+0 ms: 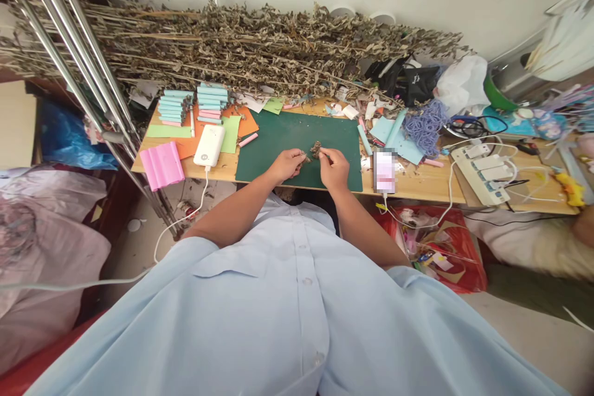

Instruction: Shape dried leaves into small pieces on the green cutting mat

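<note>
Some curled, grey-brown dried leaves (316,149) are pinched in left grip (288,164) and right grip (335,167).

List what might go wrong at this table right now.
The white cable hangs off the table and runs down beside the left forearm, so it might snag and drag the power bank.

The phone sits at the table's front edge and could be knocked off.

Dried plant bits between the left hand and right hand look brittle and may crumble.
</note>
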Tool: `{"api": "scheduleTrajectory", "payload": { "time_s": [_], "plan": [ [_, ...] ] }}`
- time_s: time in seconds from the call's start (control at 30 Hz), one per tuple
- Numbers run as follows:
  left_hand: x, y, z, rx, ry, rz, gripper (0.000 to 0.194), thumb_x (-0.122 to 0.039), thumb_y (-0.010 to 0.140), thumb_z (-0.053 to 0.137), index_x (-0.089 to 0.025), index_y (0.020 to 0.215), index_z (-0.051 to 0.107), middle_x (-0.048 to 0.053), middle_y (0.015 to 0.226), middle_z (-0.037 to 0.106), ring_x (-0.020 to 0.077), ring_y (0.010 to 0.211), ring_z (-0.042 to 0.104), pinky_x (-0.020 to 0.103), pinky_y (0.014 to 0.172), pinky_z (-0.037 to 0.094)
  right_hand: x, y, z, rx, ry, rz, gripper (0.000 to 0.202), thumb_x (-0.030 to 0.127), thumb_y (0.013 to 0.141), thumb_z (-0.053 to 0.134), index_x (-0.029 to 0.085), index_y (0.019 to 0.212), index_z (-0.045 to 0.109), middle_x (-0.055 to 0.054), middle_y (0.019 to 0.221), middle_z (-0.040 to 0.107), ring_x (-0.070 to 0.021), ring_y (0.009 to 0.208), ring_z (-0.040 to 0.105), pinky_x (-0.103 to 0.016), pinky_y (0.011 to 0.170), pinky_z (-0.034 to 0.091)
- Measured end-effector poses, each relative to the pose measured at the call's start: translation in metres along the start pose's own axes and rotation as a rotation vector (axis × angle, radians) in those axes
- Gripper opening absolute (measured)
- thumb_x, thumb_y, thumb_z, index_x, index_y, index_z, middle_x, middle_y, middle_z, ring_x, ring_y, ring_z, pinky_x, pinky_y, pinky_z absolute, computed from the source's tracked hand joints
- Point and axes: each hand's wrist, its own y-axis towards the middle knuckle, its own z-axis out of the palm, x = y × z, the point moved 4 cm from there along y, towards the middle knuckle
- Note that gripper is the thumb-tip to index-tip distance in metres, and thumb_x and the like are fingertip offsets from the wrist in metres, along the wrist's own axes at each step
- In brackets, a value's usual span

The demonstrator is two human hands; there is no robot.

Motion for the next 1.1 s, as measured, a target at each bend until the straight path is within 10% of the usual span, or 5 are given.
{"api": "scheduleTrajectory", "payload": {
  "time_s": [0.17, 0.43, 0.63, 0.9, 1.1],
  "plan": [
    [-0.002, -0.001, 0.001, 0.025, 0.012, -0.029, 0.025, -0.033, 0.093, 0.063, -0.019, 0.077, 0.049, -0.007, 0.057, 0.039, 0.0043, 0.039, 0.035, 0.018, 0.041, 0.018, 0.016, -0.008, 0.016, 0.241, 0.123, -0.029, 0.023, 0.036, 0.09, 0.068, 0.026, 0.107, 0.078, -0.007, 0.114, 0.076, -0.022, 0.101, 0.07, -0.038, 0.096, 0.057],
    [-0.001, -0.001, -0.002, 0.026, -0.013, -0.034, 0.017, -0.026, 0.088, 0.06, -0.017, 0.075, 0.055, -0.004, 0.056, 0.043, 0.0064, 0.039, 0.039, 0.019, 0.039, 0.02, 0.019, -0.006, 0.02, 0.226, 0.004, -0.138, 0.018, 0.032, 0.094, 0.058, 0.022, 0.089, 0.073, -0.006, 0.09, 0.072, -0.02, 0.084, 0.065, -0.035, 0.085, 0.054],
    [-0.001, 0.0, 0.0, 0.021, 0.012, -0.026, 0.013, -0.013, 0.085, 0.055, -0.016, 0.073, 0.057, -0.006, 0.051, 0.039, 0.0051, 0.038, 0.033, 0.018, 0.04, 0.022, 0.001, -0.003, 0.021, 0.128, 0.013, 0.047, 0.016, 0.031, 0.09, 0.058, 0.021, 0.085, 0.069, -0.005, 0.082, 0.07, -0.0209, 0.075, 0.064, -0.038, 0.081, 0.055],
    [-0.004, -0.002, 0.001, 0.052, -0.027, -0.041, 0.012, -0.016, 0.087, 0.053, -0.015, 0.076, 0.058, -0.006, 0.053, 0.039, 0.005, 0.037, 0.033, 0.019, 0.039, 0.018, 0.002, 0.002, 0.014, 0.085, 0.024, -0.107, 0.023, 0.035, 0.096, 0.06, 0.025, 0.105, 0.079, -0.01, 0.116, 0.077, -0.0269, 0.115, 0.069, -0.048, 0.108, 0.054],
    [0.003, 0.002, -0.004, 0.039, -0.067, -0.02, 0.013, -0.022, 0.085, 0.058, -0.018, 0.074, 0.052, -0.005, 0.055, 0.041, 0.006, 0.038, 0.038, 0.018, 0.038, 0.018, 0.023, -0.003, 0.019, 0.294, 0.022, -0.276, 0.029, 0.038, 0.102, 0.055, 0.025, 0.113, 0.078, -0.009, 0.112, 0.076, -0.0236, 0.107, 0.07, -0.041, 0.1, 0.057]
  ]
}}
